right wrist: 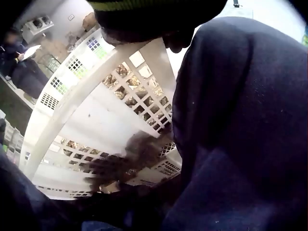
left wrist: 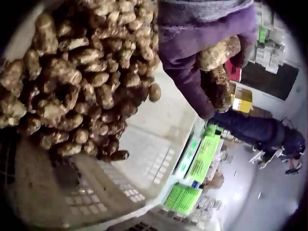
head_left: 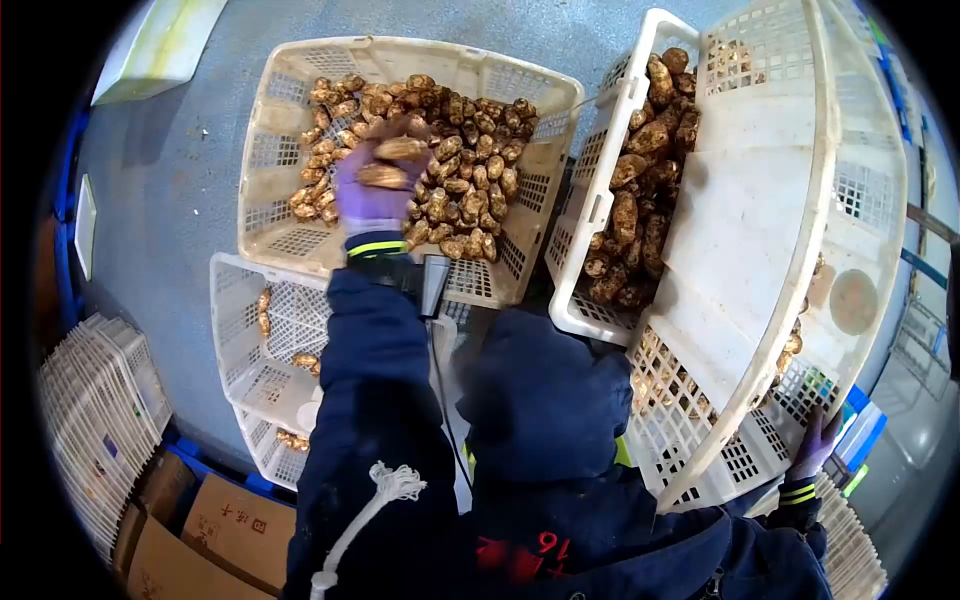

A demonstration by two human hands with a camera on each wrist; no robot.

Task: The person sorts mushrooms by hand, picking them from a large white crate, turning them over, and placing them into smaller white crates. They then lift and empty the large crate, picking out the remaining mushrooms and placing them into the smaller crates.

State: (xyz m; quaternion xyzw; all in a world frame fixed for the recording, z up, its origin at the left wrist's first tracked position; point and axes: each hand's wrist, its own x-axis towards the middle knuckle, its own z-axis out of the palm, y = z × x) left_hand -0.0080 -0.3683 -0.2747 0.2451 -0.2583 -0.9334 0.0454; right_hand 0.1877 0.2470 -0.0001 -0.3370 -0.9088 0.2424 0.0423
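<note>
My left hand (head_left: 365, 202), in a purple glove, holds two brown taro tubers (left wrist: 219, 54) above a wide white crate (head_left: 250, 150). One lies beside the other, with fingers curled around them in the left wrist view. Many small taros (head_left: 470, 185) are heaped in that crate below the hand. At the far right, my right hand (head_left: 815, 447), also gloved in purple, rests by the outer side of a large, tilted white crate (head_left: 740, 230), its visible fingers pointing up. In the right wrist view, the cuff (right wrist: 154, 17) and sleeve hide most of this hand.
Larger taros (head_left: 630, 215) fill a narrow crate in the middle. Nested crates (head_left: 225, 330) with a few taros stand lower left, near stacked crates (head_left: 100, 420) and cardboard boxes (head_left: 240, 525). Another person (left wrist: 264, 132) is in the background.
</note>
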